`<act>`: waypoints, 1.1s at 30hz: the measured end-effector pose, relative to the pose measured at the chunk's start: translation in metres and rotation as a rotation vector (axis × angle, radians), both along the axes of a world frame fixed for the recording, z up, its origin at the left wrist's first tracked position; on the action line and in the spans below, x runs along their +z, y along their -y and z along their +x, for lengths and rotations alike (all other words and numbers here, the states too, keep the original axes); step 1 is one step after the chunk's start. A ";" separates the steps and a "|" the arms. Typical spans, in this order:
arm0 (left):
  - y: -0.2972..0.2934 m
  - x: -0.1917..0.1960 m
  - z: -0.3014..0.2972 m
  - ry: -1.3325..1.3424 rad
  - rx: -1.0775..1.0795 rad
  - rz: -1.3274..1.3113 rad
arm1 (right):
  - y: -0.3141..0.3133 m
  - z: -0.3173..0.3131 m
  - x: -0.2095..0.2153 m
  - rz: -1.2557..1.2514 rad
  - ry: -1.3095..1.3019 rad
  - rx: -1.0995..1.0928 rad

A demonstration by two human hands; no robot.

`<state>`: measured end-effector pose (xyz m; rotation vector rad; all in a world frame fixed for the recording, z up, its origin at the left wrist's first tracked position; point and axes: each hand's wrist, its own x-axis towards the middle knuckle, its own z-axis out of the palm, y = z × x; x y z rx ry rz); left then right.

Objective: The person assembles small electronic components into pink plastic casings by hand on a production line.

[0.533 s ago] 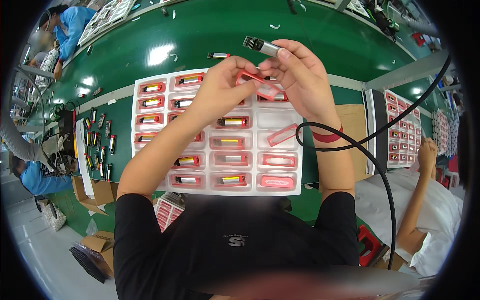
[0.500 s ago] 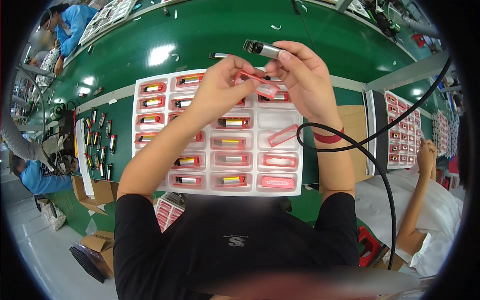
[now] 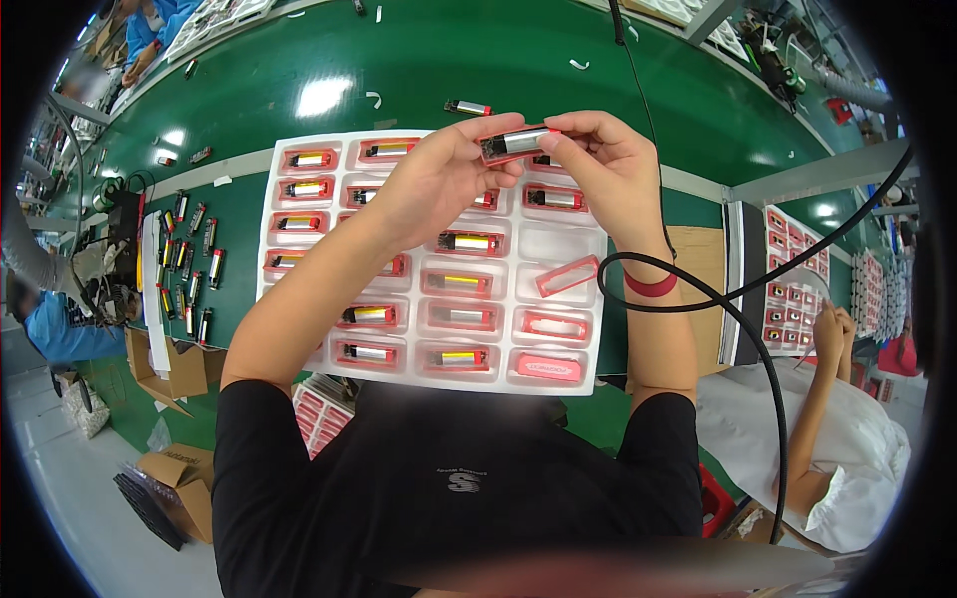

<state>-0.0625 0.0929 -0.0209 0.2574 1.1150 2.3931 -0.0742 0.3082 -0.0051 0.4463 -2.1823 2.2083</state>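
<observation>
Head view: your left hand's (image 3: 439, 171) grip cradles the left end of a red frame (image 3: 486, 158), while your right hand's (image 3: 610, 167) grip pinches the silver cell (image 3: 520, 142) that appears to lie in it, probably so one steadies as the other presses. Both parts are over the far side of the compartmented white tray (image 3: 550, 241), likely divided to keep pieces apart.

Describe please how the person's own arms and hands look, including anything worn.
The left hand and right hand are without gloves. Short black sleeves end near the elbows; a dark red wristband is on the right side only.
</observation>
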 end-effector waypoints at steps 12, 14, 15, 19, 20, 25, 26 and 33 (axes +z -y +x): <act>-0.003 -0.004 0.001 -0.085 0.096 -0.239 | 0.006 -0.007 -0.014 0.533 -0.696 -0.205; -0.004 -0.007 0.000 -0.129 0.133 -0.318 | 0.017 -0.003 -0.014 0.317 -0.496 -0.196; -0.004 -0.005 -0.001 -0.131 0.126 -0.320 | 0.020 -0.002 -0.013 0.100 -0.296 -0.179; -0.003 -0.004 0.003 -0.327 0.186 -0.527 | -0.001 -0.011 -0.011 -0.060 0.129 0.165; -0.003 -0.004 0.005 -0.388 0.230 -0.614 | -0.003 -0.011 -0.011 -0.036 0.100 0.188; 0.006 -0.005 0.005 -0.717 0.318 -0.957 | -0.003 -0.005 -0.016 0.238 -0.229 0.114; 0.005 -0.007 0.005 -0.799 0.388 -0.979 | 0.001 -0.003 -0.014 0.225 -0.254 0.080; -0.014 0.010 0.005 -0.565 0.324 -0.657 | 0.000 0.005 -0.014 -0.119 -0.017 0.114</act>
